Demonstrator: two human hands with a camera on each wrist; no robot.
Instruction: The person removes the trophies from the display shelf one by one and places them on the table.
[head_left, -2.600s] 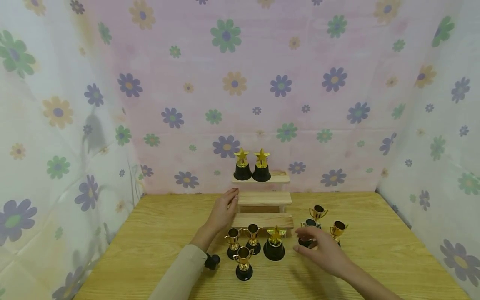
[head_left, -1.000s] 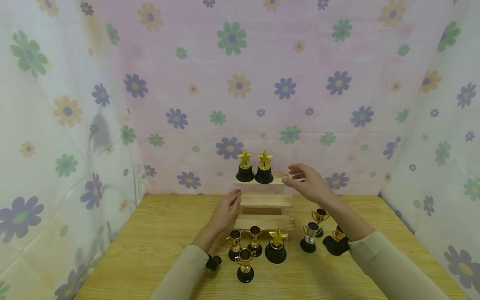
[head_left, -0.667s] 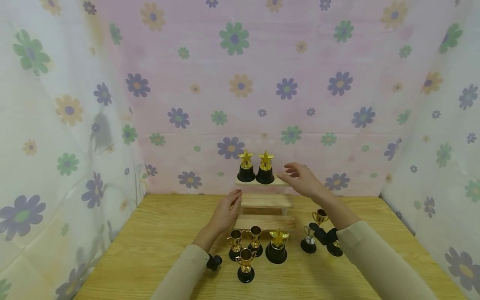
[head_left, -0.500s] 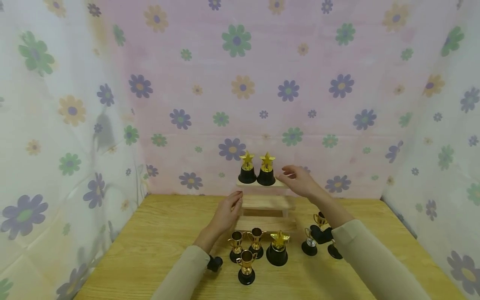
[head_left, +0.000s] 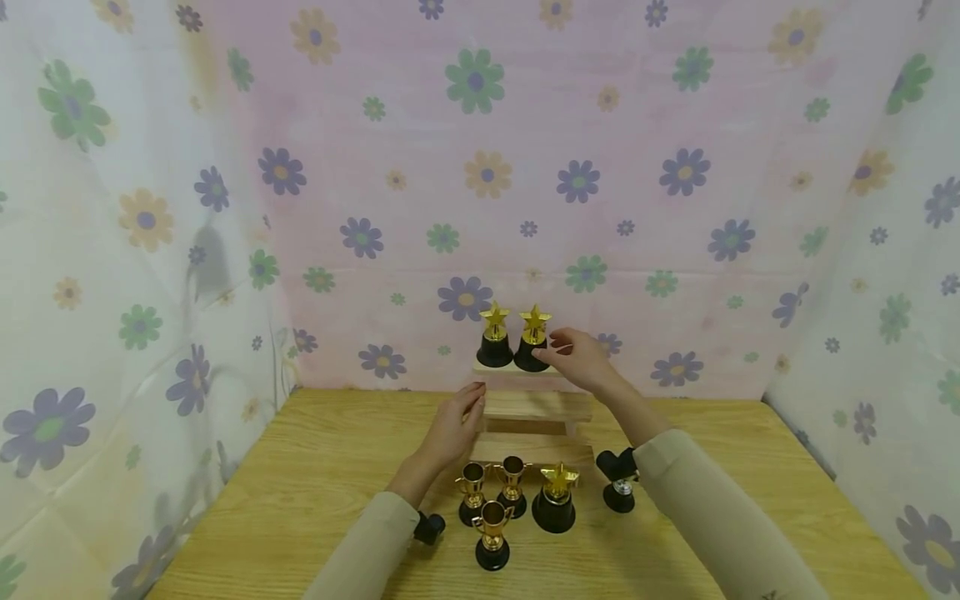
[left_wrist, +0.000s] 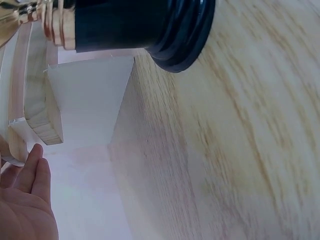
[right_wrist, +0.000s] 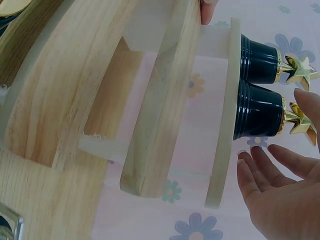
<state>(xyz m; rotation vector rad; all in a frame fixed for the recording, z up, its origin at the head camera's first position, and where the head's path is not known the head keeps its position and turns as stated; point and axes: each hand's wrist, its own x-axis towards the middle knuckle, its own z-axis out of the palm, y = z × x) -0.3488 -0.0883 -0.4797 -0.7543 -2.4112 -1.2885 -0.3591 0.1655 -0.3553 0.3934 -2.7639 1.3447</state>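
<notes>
Two gold star trophies stand upright on the top step of a three-step wooden stand (head_left: pixel 536 406). My right hand (head_left: pixel 577 360) is at the right star trophy (head_left: pixel 531 354), its thumb overlapping the black base in the head view. In the right wrist view the parted fingers (right_wrist: pixel 260 172) stay slightly apart from that base. Beside it is the left star trophy (head_left: pixel 494 350). My left hand (head_left: pixel 452 421) rests its fairly straight fingertips at the left end of the middle step; whether they press is unclear.
On the table (head_left: pixel 337 467) before the stand are several gold cup trophies (head_left: pixel 492 533) and a third star trophy (head_left: pixel 555 504). A silver cup trophy (head_left: pixel 619 493) on the right is partly covered by the black wrist camera (head_left: pixel 617 463). Patterned cloth surrounds the table.
My right hand has risen from the cups at the right to the top step, then moved left to the right star trophy. The left hand has stayed at the stand.
</notes>
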